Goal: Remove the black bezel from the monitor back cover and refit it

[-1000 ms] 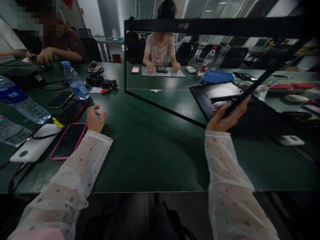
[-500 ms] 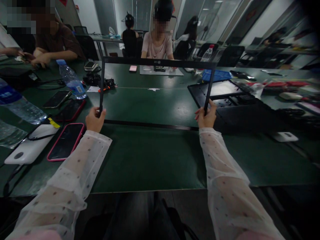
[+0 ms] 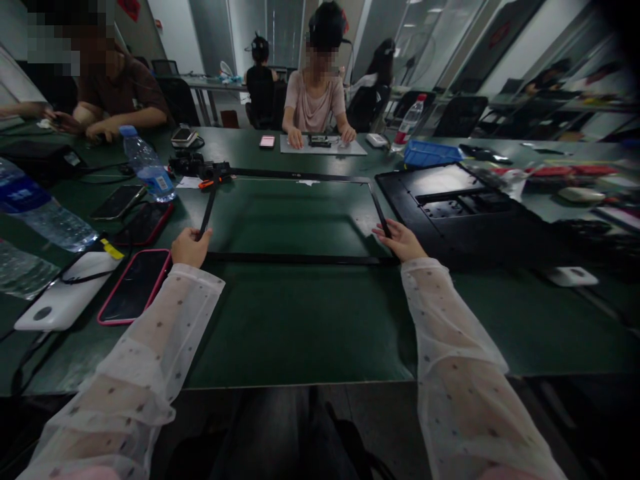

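Observation:
A thin black screen bezel [image 3: 300, 259], an open rectangular frame with a small logo on its far strip, spans the space between my hands. My left hand [image 3: 191, 247] is closed around its left side strip. On the right strip, my right hand [image 3: 401, 241] grips with thumb and fingers near the near corner. The bezel lies low and nearly flat over the green table [image 3: 310, 320]; whether its far edge rests on the surface I cannot tell. Just right of my right hand lies a black laptop casing [image 3: 480, 227] with a cut-out section.
To the left are a pink-edged phone [image 3: 135, 287], a white power bank [image 3: 65, 290] with a cable, and water bottles [image 3: 147, 167]. A blue tray [image 3: 433, 153] stands beyond the casing. Across the table a person [image 3: 315, 100] works over a grey mat [image 3: 325, 147].
The bezel has tilted down from a raised, upright angle to nearly flat, its far edge dropping toward the table. My right hand has shifted slightly left and turned; both hands keep their hold.

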{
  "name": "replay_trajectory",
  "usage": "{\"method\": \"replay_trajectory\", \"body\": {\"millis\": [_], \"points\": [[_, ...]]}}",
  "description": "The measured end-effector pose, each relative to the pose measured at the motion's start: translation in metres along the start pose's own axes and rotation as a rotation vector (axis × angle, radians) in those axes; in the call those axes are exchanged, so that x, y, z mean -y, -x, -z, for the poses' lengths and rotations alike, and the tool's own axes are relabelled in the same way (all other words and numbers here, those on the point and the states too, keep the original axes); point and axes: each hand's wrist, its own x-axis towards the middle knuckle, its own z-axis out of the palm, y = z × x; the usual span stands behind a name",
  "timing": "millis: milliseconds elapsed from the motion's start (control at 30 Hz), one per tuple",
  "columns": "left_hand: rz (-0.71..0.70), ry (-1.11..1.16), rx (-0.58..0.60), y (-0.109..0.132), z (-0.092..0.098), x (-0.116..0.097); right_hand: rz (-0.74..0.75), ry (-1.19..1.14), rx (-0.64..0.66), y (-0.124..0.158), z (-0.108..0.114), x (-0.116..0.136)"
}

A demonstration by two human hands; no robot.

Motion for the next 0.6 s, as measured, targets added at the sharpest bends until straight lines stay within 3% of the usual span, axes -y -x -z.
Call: {"method": "replay_trajectory", "body": {"millis": [267,467,600], "points": [[-0.161,-0.15,-0.002,0.004,-0.009,0.01,0.14,0.463,-0.108,0.0,-0.003,-0.021],[-0.189,-0.199,0.052,0.001,-0.011,0.014,0.13,0.514,-0.113,0.001,-0.005,-0.025],[-0.282,-0.135,0.004,0.004,-0.012,0.009,0.124,0.521,-0.137,0.0,-0.006,-0.024]]}}
